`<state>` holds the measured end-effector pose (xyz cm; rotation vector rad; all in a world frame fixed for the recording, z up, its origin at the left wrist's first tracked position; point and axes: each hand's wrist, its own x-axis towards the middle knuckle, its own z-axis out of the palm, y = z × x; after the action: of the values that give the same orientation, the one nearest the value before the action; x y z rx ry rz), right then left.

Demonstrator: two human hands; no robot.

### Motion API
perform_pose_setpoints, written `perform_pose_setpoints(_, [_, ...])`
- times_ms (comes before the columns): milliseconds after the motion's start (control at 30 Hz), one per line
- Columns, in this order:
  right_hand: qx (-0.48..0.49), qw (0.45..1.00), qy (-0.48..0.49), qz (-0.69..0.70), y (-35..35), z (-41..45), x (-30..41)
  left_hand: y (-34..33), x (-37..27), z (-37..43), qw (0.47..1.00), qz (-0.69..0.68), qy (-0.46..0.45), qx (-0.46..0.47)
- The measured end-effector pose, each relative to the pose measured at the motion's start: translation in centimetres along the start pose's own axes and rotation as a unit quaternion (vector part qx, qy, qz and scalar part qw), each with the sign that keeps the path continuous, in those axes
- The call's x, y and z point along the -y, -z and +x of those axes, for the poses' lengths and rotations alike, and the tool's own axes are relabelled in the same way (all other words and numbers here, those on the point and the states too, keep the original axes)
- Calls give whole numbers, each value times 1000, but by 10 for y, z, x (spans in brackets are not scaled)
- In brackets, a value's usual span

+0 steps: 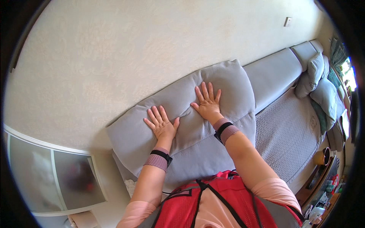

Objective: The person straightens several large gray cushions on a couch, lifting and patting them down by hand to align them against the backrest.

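Note:
A large grey sofa back cushion [228, 77] leans against the wall at the near end of a grey sofa [272, 64]. Flat on its left half lies my left hand [163, 125], fingers spread. My right hand [208, 104] presses on the cushion higher up and to the right, its fingers also apart. Creases run in the fabric between the two hands. Neither palm holds anything. Below a seam, the cushion's lower part [196, 159] slopes down towards my body. Both wrists wear a mauve band with a black strap.
A quilted grey cover [285, 134] lies on the seat to the right. Several pillows [323, 91] are piled at the far end. A wooden table [316, 182] with small items stands at lower right. Frosted panels [77, 176] stand at lower left, beside a patterned wall [114, 51].

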<state>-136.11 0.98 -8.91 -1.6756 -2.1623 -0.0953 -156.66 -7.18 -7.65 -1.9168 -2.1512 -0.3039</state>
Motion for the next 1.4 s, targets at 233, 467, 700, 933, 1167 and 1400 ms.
perform_pose_setpoints(233, [72,995,26,57,43,-5,-3,6,5,-4,998,49,15,42])
perform_pose_setpoints(467, [-215,967,-96,95,115,34,-87,14,4,-9,998,58,-9,3])
perform_pose_setpoints(700, [20,998,-57,9,41,-50,-92,19,-6,-25,998,63,12,-8])
perform_pose_setpoints(933, [-50,998,-23,-34,14,-7,-104,11,-14,-9,998,52,27,-3])
perform_pose_setpoints(1167, [96,994,-48,29,34,22,-103,10,-4,-4,998,32,48,3])
perform_pose_setpoints(1400, [-125,981,-54,141,118,33,-69,6,5,-11,999,-5,25,-41])
